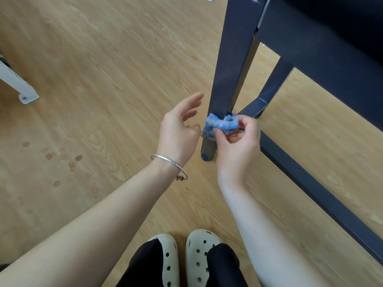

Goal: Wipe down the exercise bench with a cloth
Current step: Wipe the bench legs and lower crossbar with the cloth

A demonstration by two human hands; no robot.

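Note:
The exercise bench [234, 59] is a dark blue-grey metal frame at the upper right, with one upright leg reaching the wooden floor and a low bar running toward the lower right. My right hand [238, 146] pinches a bunched blue cloth [221, 126] just in front of the leg's lower end. Just left of the cloth, my left hand [179, 129] hovers with fingers straight and relaxed, holding nothing. A silver bangle sits on that wrist.
The leg's rounded foot [207, 156] stands on the wooden floor [103, 69]. A white metal bracket [18, 85] lies at the left edge. My feet in pale clogs [184, 259] are at the bottom. Small stains mark the floor at the left.

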